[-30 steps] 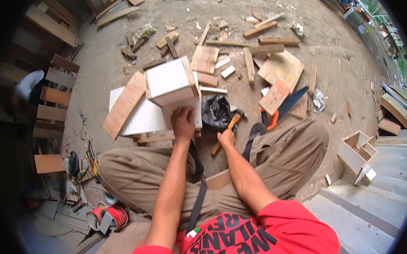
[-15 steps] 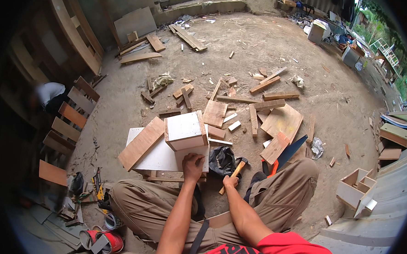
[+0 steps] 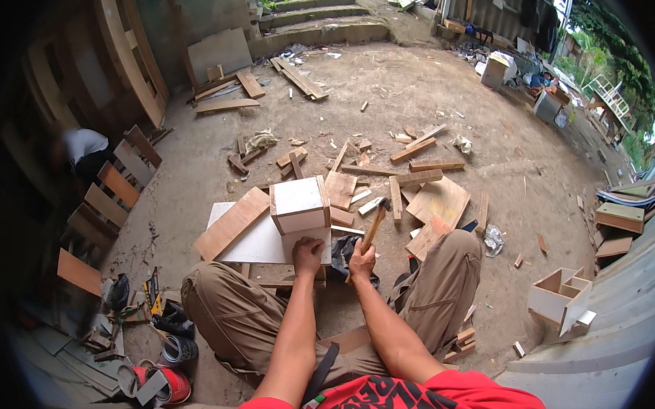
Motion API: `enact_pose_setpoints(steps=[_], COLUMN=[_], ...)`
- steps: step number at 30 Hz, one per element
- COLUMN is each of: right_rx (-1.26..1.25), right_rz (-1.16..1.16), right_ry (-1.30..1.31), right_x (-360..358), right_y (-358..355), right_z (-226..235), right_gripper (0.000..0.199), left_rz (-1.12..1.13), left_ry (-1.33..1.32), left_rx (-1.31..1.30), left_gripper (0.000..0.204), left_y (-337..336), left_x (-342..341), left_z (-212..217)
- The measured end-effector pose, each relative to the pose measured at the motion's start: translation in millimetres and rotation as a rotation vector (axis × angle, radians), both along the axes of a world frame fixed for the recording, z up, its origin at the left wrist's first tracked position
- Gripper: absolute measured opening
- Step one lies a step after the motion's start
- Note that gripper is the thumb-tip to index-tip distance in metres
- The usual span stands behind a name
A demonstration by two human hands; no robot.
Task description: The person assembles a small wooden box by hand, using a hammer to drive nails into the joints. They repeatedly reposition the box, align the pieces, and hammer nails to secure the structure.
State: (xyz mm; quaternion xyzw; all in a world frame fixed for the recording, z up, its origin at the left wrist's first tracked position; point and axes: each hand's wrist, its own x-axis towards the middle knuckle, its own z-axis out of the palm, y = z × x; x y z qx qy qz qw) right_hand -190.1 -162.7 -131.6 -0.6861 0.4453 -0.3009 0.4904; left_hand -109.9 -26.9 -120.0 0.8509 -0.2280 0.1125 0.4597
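My right hand is wrapped round the wooden handle of a hammer, whose dark head is up and tilted away from me. My left hand is closed in a pinch at the front panel of a small white box with wood edges. Whatever is between those fingers is too small to make out. The box stands on a white board raised off the ground before my knees. A brown wooden plank lies across that board, left of the box.
A black plastic bag sits beside the board. Wood offcuts litter the dirt ahead. Red buckets stand at left, a divided box at right. Another person crouches far left near upright panels.
My right hand has come up, lifting the hammer from low between my knees to a raised tilt. The left hand stays at the box's front panel. The view has shifted slightly.
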Motion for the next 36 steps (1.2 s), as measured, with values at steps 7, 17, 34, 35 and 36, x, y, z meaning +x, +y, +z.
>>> enact_pose_setpoints(steps=[7, 17, 34, 35, 36], right_rx=[0.104, 0.127, 0.188, 0.179, 0.153], right_rz=[0.220, 0.437, 0.525, 0.524, 0.529], right_ry=[0.110, 0.135, 0.202, 0.208, 0.211], right_x=[-37.3, -116.2, -106.9, -107.4, -108.0], right_y=[-4.2, 55.7, 53.5, 53.3, 53.3], right_z=[26.9, 114.9, 90.1, 89.1, 88.9], right_gripper=[0.052, 0.049, 0.042, 0.042, 0.041], left_rz=[-0.009, -0.091, -0.043, -0.041, -0.045], left_ry=[-0.098, 0.061, -0.068, -0.067, -0.067], left_rx=[-0.011, -0.032, 0.086, 0.082, 0.077], left_gripper=[0.010, 0.030, 0.007, 0.007, 0.008], left_y=[-7.8, 11.2, 4.8, 4.3, 4.1], left_x=[-3.7, 1.7, -1.8, -2.6, -2.0], left_z=[12.1, 6.2, 10.4, 11.7, 13.3])
